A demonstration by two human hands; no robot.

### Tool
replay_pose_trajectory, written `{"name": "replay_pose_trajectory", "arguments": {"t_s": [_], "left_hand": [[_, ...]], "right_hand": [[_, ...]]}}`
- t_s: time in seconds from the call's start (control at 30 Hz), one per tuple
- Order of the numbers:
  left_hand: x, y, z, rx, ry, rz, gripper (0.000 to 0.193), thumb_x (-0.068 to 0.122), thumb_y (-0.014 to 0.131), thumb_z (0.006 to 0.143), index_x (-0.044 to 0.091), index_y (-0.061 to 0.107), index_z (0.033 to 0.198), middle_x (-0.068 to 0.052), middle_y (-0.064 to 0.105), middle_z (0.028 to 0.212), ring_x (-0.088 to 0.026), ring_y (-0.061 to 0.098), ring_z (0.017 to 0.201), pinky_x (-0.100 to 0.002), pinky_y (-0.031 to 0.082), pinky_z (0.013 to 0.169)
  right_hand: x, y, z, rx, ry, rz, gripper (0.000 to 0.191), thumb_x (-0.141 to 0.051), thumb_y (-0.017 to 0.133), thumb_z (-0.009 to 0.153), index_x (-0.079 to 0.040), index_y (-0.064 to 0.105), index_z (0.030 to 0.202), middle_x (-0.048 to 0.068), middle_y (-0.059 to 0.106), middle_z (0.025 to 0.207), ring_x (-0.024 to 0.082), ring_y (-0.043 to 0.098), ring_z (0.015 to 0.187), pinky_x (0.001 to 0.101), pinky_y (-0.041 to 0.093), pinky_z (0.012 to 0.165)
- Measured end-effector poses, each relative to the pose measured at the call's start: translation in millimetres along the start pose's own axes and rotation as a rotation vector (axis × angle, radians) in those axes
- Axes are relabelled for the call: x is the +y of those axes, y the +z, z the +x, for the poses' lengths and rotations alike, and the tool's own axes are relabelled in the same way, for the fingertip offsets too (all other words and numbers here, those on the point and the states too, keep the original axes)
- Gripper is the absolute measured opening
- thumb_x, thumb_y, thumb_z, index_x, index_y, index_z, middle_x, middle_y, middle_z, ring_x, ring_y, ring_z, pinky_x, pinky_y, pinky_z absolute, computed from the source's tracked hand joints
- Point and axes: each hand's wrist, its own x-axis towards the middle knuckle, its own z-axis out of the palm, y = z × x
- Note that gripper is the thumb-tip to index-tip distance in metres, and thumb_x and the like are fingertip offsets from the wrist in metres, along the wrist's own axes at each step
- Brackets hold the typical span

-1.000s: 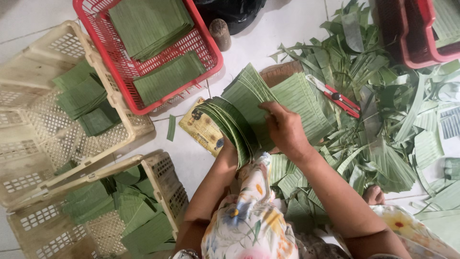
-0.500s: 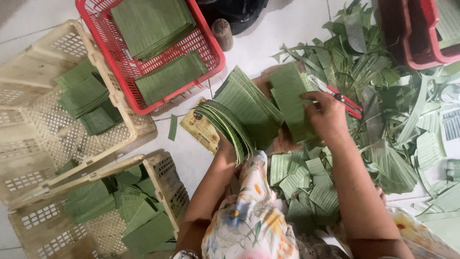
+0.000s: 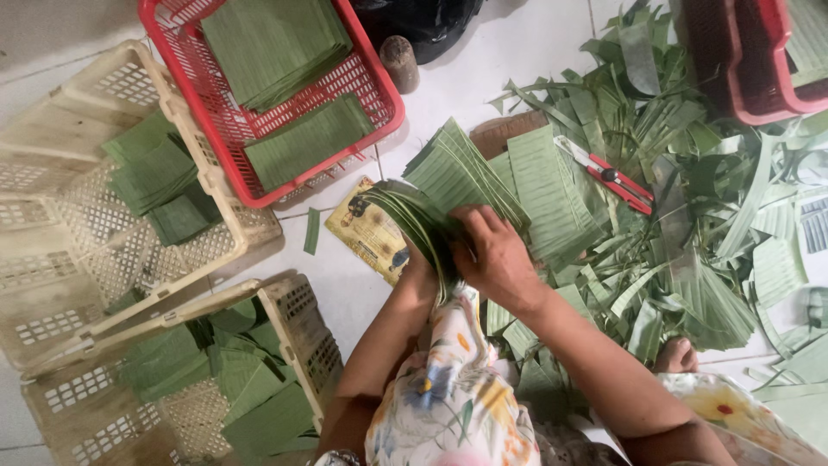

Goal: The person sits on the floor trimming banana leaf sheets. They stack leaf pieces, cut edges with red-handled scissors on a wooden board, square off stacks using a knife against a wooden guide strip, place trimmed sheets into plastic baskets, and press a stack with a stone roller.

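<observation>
slippage risk: your left hand (image 3: 420, 263) clenches the bent stack of cut leaves (image 3: 414, 220), right hand (image 3: 492, 255) fingers clamped on its top edge. loosen either grip and the leaves fan out, sliding beyond your fingertips toward the scissors (image 3: 608, 175).

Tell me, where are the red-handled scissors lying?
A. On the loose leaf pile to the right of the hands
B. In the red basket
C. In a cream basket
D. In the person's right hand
A: the red-handled scissors lie on the leaf pile, apart from the right hand.
</observation>
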Motion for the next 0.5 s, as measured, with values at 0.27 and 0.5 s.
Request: {"name": "replay_pose_trajectory", "arguments": {"t_s": [0.27,0.5], "left_hand": [[-5,0,10,0.041,0.001,0.007,0.063,0.063,0.034,0.1,0.012,0.063,0.123,-0.006,0.065,0.114,-0.023,0.063,0.106,-0.036,0.053,0.092],[-9,-3,10,0.147,-0.002,-0.005,0.063,0.064,0.034,0.099,0.012,0.063,0.121,-0.006,0.065,0.11,-0.022,0.063,0.103,-0.035,0.054,0.09]], "right_hand": [[-2,-5,6,-0.103,0.112,-0.172,0.046,-0.039,0.077,0.085,-0.01,0.065,0.118,0.018,0.058,0.135,0.038,0.07,0.099,0.0459,0.059,0.076],[-8,-8,7,-0.125,0.122,-0.178,0.047,-0.04,0.075,0.082,-0.006,0.069,0.114,0.021,0.059,0.135,0.039,0.071,0.095,0.0454,0.059,0.075]]}}
